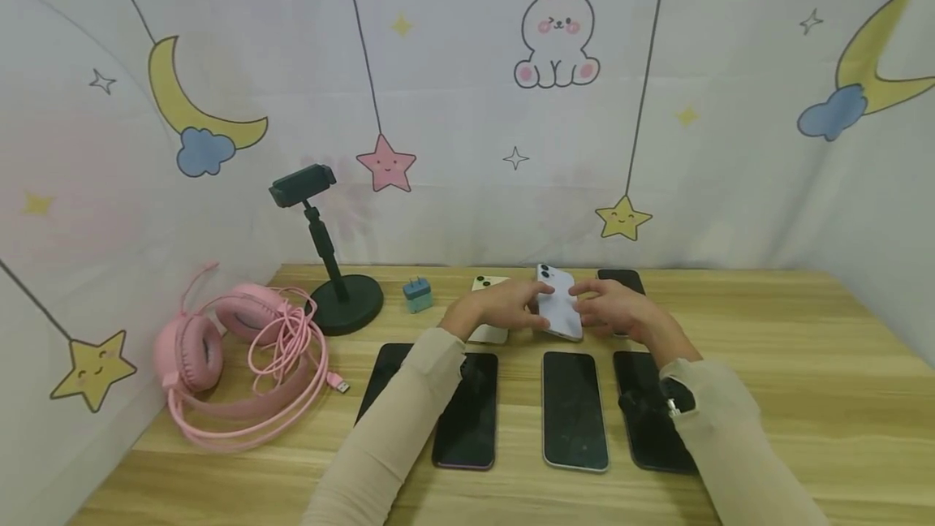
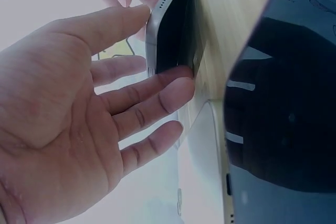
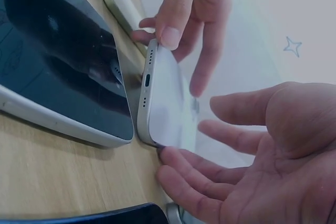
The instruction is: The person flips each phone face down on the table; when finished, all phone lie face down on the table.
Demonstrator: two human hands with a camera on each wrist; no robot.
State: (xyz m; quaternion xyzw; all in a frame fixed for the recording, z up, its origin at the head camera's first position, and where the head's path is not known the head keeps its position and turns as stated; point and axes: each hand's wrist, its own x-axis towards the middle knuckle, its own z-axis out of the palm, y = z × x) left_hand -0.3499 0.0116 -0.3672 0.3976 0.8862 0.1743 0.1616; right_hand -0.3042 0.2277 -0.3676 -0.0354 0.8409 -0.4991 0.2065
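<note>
A pale lavender phone (image 1: 559, 307) lies back side up between both hands, its camera corner at the far end. My left hand (image 1: 507, 304) pinches its left edge, thumb on the back and fingertips under the rim, and that side is tilted up off the wood in the left wrist view. My right hand (image 1: 617, 308) has its fingers spread loosely along the opposite edge, the lower fingertips (image 3: 170, 156) right at the phone's corner. Beside the left hand lies a cream phone (image 1: 493, 334), partly hidden by it. A dark phone (image 1: 624, 276) is partly covered by the right hand.
Several phones lie screen up nearer me, among them one in the middle (image 1: 575, 412) and one under the left forearm (image 1: 471, 420). Pink headphones (image 1: 193, 355) with a coiled cable, a black phone stand (image 1: 345, 304) and a blue-green charger (image 1: 418, 295) stand at the left.
</note>
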